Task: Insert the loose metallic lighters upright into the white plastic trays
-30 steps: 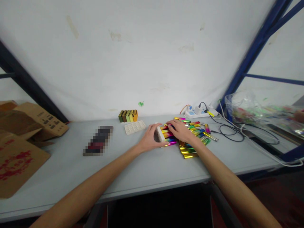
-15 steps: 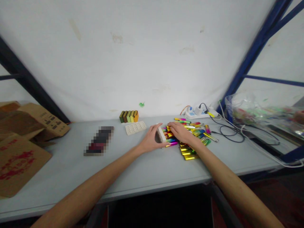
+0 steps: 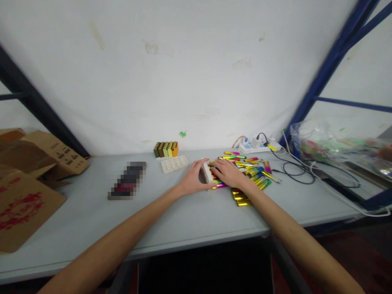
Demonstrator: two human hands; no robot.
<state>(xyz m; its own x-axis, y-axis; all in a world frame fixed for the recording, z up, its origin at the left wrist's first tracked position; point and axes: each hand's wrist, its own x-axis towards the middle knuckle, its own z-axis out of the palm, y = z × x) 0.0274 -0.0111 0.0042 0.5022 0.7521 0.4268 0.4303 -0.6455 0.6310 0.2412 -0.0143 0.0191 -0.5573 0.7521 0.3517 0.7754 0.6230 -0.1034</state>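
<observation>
My left hand is closed round a white perforated tray that stands on its edge, thumb below and fingers above. Shiny coloured tubes stick out of the tray's right side. My right hand lies over these tubes close to the tray, its fingers bent and the fingertips partly hidden. What it grips, if anything, cannot be made out. Right of and beneath that hand spreads a loose pile of metallic tubes in gold, green, blue and pink.
A second white dimpled tray lies flat beside a block of upright green and yellow tubes. Cardboard boxes stand left, near a blurred-out dark item. A power strip, cables and plastic bags are at the right.
My right hand has moved slightly left and down, closer to the tray, uncovering tubes behind it. My left hand and the tray have hardly moved.
</observation>
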